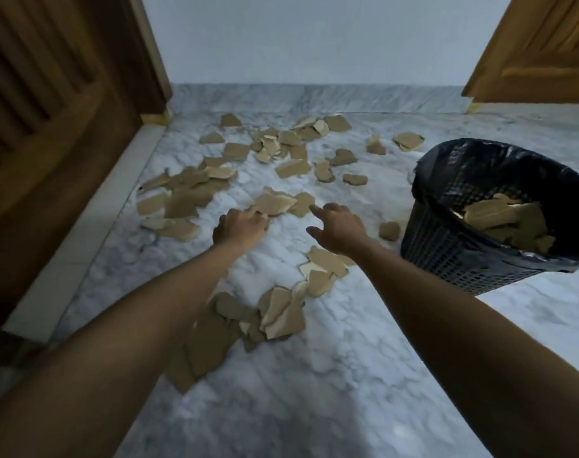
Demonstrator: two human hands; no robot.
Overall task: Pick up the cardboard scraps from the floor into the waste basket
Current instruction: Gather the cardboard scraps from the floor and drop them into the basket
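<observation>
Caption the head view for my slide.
Both hands reach for cardboard scraps beside a part-filled waste basket.

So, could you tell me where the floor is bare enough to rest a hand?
Bare marble floor lies in front of the waste basket, right of the near scrap pile. The strip between both hands is bare too. Scraps crowd the stretch from the left door to the far wall.

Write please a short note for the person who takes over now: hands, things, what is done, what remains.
Left hand: fingers on a brown torn cardboard scrap, not lifted.
Right hand: open, empty, reaching toward the same cluster.
Black mesh waste basket with dark liner: at right, tilted, some scraps already inside.
Left to do: many scraps lie across the grey marble floor.
</observation>
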